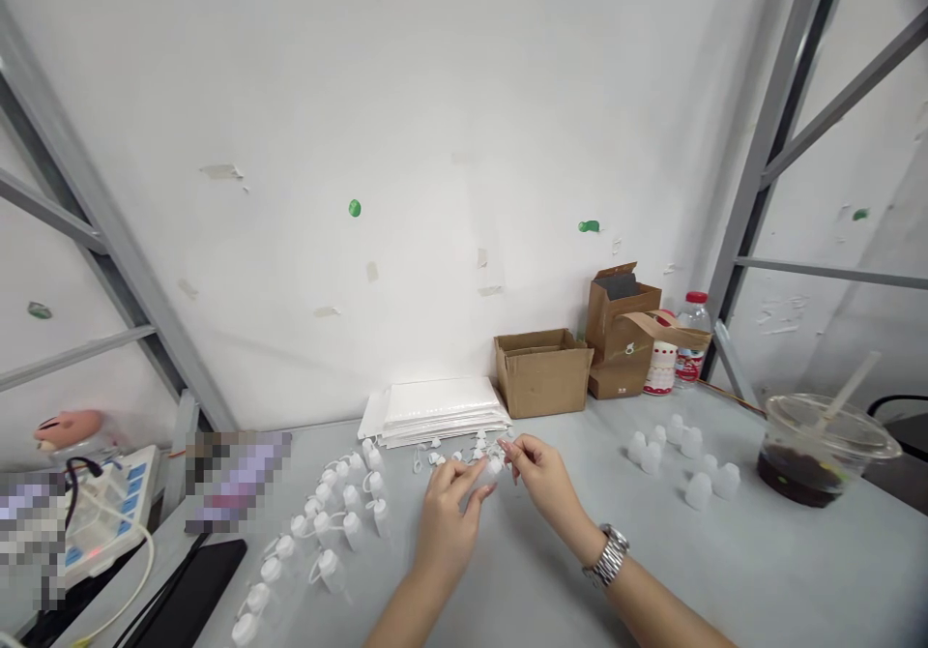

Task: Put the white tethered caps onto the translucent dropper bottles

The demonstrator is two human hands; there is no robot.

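The left hand (pixel 453 505) pinches a small bottle (pixel 493 471) above the grey table (pixel 533 585); the right hand (pixel 537 474) bunches its fingertips beside it, grip unclear. Strapped, capped bottles (pixel 351 499) already stand at left; loose white parts (pixel 436 458) and about 8 strapless pieces (pixel 699 490) remain.

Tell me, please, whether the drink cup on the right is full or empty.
Partly full: in the drink cup, dark liquid fills only the lower part, with clear plastic above.

We see a cardboard box (pixel 543 384) beside a brown paper bag (pixel 615 363), a red-capped bottle (pixel 694 315), and a straw (pixel 853 385) in a plastic cup (pixel 812 466).
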